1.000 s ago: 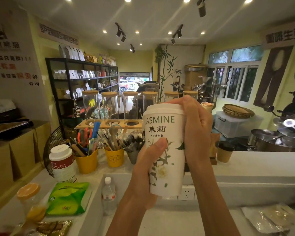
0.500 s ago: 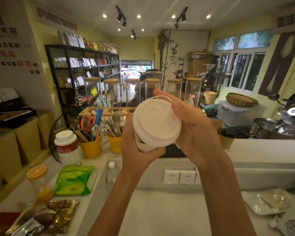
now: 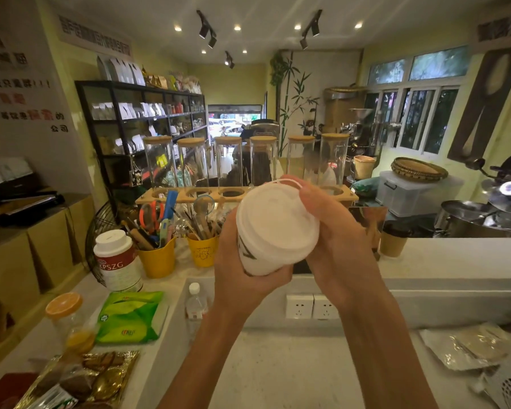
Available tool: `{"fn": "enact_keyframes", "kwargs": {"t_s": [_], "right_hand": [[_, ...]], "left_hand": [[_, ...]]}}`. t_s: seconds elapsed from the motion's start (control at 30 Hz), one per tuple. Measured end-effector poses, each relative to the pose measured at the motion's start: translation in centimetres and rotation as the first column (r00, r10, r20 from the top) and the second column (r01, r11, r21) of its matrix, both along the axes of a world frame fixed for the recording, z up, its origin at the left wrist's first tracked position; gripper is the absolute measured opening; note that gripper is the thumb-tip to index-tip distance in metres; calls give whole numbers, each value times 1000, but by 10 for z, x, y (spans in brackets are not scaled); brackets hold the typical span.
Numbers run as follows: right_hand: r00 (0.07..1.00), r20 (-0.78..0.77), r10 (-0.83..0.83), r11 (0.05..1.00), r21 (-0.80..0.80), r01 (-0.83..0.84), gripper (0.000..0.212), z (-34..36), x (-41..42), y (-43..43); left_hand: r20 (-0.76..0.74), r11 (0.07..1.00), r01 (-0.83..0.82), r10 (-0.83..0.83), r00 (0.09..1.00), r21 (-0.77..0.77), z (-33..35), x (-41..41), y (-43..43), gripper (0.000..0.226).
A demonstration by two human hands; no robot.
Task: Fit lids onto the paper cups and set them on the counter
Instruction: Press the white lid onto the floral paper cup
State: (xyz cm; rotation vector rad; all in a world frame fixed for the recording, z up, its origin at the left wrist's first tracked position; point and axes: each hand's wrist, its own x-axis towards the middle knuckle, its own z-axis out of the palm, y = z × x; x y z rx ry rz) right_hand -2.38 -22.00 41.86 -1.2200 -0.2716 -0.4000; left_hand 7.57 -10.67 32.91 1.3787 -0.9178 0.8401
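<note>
White plastic lid (image 3: 278, 222) sits on top of a white paper cup (image 3: 255, 262) with a dark green mark on its side, and the pair is held up in the middle of the frame, clear of any surface. The cup is tilted so that the lid's top faces the camera.

The left hand (image 3: 233, 273) is wrapped round the cup's body from the lower left, with the thumb lying under the base end and the fingers hidden behind. The right hand (image 3: 337, 249) comes in from the right; its fingers (image 3: 306, 193) curl over the far upper rim of the lid and its palm lies against the lid's right edge. The two hands are close together, both clamped on the one capped cup. Whether the lid is seated all the way round cannot be told.

Behind the hands a pale raised counter (image 3: 455, 255) runs across the frame. On it, to the right of the hands, stands a brown paper cup with a black lid (image 3: 393, 240). To the left stand two yellow buckets (image 3: 157, 259) stuffed with tools and a white-capped canister with a red label (image 3: 117, 261). Further back is a wooden rack of tall glass jars with wooden lids (image 3: 263, 160). At lower left lie a green packet (image 3: 130, 317) and a small clear bottle (image 3: 195, 304).
</note>
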Motion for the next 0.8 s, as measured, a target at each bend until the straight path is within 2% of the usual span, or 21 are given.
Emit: {"fn": "enact_keyframes", "kwargs": {"t_s": [0.1,0.2,0.4,0.47,0.53,0.6,0.67,0.73,0.77,0.8], "right_hand": [[997,-81,-6,1000,13,8,43,2,1,-6],[998,-60,-33,999,6,33,38,1,-1,-9],[998,-24,-57,998,-1,57,41,2,-10,-19],[997,-32,-74,997,-13,73,40,0,-10,-22],[997,-13,-71,996,-46,70,43,-1,-10,-27],[1000,25,-4,994,-112,6,56,2,-12,-35],[998,58,-2,952,-306,19,75,5,-15,-45],[996,83,33,872,-490,12,86,6,-18,-49],[993,97,65,852,-523,-4,87,7,-20,-48],[989,123,85,853,-522,-8,84,7,-21,-46]], "left_hand": [[-46,998,-46,48,998,40,-10,-1,-5,104],[-82,999,-29,33,996,46,-14,1,-11,100],[20,994,-58,57,998,96,-10,-7,-18,98],[-10,995,-9,10,1000,97,-4,-14,-22,98],[-109,985,169,-165,980,31,0,-19,-23,94],[-264,898,436,-435,861,-60,1,-23,-17,80],[-436,757,645,-617,655,-101,6,-26,-11,77],[-582,608,790,-673,457,-83,12,-28,-8,86],[-618,544,837,-678,397,-60,14,-27,-8,85],[-636,517,855,-672,380,-36,16,-26,-7,79]]}}
